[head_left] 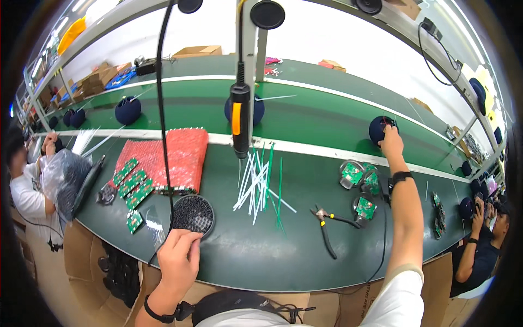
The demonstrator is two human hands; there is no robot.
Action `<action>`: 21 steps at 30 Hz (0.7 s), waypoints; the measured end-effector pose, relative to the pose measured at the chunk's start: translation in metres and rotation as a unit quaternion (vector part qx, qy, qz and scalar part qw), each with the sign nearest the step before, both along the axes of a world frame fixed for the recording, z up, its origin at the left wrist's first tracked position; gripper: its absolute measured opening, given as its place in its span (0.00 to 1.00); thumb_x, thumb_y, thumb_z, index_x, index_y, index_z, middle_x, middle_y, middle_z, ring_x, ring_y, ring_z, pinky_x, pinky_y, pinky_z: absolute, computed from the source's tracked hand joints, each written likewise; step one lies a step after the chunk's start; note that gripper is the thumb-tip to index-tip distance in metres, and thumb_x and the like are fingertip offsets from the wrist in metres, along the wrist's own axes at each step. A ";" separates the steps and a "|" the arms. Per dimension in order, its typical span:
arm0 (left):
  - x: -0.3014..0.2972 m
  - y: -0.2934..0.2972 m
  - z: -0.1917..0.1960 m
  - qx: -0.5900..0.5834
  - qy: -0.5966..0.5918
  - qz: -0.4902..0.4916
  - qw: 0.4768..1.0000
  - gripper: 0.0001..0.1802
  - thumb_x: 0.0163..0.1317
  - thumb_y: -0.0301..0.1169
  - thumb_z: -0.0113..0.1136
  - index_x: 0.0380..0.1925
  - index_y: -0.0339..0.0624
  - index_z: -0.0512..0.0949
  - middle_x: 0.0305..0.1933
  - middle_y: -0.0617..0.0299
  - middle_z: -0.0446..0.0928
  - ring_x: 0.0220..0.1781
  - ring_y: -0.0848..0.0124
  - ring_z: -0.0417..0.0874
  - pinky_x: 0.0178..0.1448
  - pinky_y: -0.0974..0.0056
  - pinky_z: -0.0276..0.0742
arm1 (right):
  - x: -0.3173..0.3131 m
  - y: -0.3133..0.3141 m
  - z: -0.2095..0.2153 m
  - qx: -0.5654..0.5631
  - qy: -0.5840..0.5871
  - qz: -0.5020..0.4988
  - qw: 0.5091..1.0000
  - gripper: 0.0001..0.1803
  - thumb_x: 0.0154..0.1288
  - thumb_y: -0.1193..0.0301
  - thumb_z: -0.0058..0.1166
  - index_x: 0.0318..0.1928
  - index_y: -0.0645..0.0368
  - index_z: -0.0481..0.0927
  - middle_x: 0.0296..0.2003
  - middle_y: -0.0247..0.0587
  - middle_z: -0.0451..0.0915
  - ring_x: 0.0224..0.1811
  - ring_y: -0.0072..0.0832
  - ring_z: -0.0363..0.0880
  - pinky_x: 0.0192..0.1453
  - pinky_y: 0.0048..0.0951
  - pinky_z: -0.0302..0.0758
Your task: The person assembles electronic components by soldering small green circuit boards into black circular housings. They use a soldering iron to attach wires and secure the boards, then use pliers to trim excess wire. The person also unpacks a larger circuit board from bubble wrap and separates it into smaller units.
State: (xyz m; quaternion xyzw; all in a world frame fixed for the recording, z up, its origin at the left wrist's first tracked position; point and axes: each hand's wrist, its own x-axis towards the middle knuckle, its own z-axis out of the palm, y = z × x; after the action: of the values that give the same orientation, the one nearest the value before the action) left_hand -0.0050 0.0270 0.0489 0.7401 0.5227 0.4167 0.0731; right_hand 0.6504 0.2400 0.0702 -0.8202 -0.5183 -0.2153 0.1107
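My right hand (pixel 391 143) reaches far forward to the green conveyor, its fingers closed on the top of a dark blue ball-shaped housing (pixel 376 132), where a bit of red shows. My left hand (pixel 180 254) is at the near edge of a round black dish (pixel 208 216) of small dark parts, fingertips pinched together; anything between them is too small to make out. Left of the dish lie several green circuit boards (pixel 132 183) and red bubble wrap (pixel 187 155). Right of centre are round units with green boards (pixel 364 207) beside yellow-and-black cutting pliers (pixel 321 213).
A black-and-orange electric screwdriver (pixel 239 117) hangs over white and green cable ties (pixel 256 182). Further blue balls (pixel 128 110) sit along the conveyor belt (pixel 316 122). A black cable (pixel 161 98) hangs near my left hand. Other people work at both sides.
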 end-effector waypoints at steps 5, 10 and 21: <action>0.025 -0.019 0.030 -0.020 -0.031 -0.137 0.990 0.13 0.57 0.13 0.67 0.41 0.37 0.85 0.42 0.52 0.83 0.36 0.61 0.85 0.40 0.63 0.83 | -0.122 -0.102 0.047 0.104 0.060 0.244 0.962 0.25 0.51 0.64 0.80 0.44 0.57 0.79 0.41 0.47 0.85 0.44 0.48 0.86 0.47 0.44 0.81; 0.056 -0.028 0.050 -0.057 -0.078 -0.224 0.970 0.24 0.68 0.27 0.64 0.63 0.37 0.76 0.62 0.42 0.77 0.60 0.51 0.82 0.59 0.56 0.81 | -0.324 -0.242 0.055 0.010 0.192 0.406 0.893 0.23 0.51 0.61 0.79 0.44 0.53 0.81 0.39 0.43 0.83 0.39 0.45 0.86 0.41 0.43 0.83; 0.071 -0.018 0.046 -0.072 0.107 -0.230 0.965 0.37 0.62 0.49 0.73 0.64 0.37 0.75 0.67 0.44 0.74 0.69 0.46 0.75 0.72 0.48 0.71 | -0.325 -0.275 -0.030 0.094 0.122 0.212 0.965 0.23 0.62 0.66 0.71 0.54 0.62 0.80 0.56 0.50 0.78 0.58 0.43 0.82 0.59 0.43 0.81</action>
State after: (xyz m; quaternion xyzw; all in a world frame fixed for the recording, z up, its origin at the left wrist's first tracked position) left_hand 0.0661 0.0091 0.0947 0.8736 0.3716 0.2683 0.1638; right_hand 0.3255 -0.0345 0.0406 -0.6976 -0.6403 -0.1330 0.2928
